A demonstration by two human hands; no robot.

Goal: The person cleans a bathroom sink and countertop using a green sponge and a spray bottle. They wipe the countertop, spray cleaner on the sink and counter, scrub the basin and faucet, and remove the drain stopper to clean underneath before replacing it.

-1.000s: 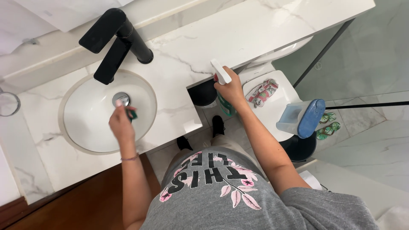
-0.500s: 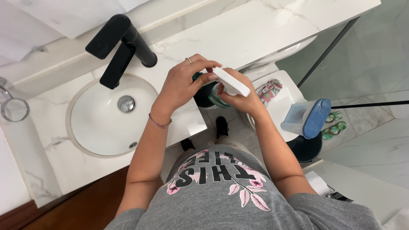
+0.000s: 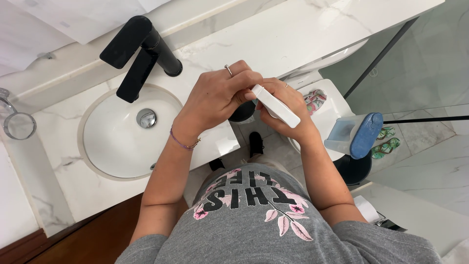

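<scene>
Your right hand (image 3: 288, 110) grips a slim white tube (image 3: 276, 106) over the front edge of the marble vanity top (image 3: 303, 34), and your left hand (image 3: 217, 95) pinches its upper end. Beyond lie the white oval basin (image 3: 117, 146) and black faucet (image 3: 139, 49); a toilet (image 3: 327, 105) stands to the right. A second ago your left hand was down in the basin; now it has joined the tube.

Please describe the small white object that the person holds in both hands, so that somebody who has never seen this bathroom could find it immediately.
Start at the white marble counter with the round sink and black faucet. Just right of the sink, above the counter's front edge, the left hand and right hand meet around a flat white bar-shaped object. It is the only thing held, slim and plain white, unlike the blue-lidded container further right.
</scene>
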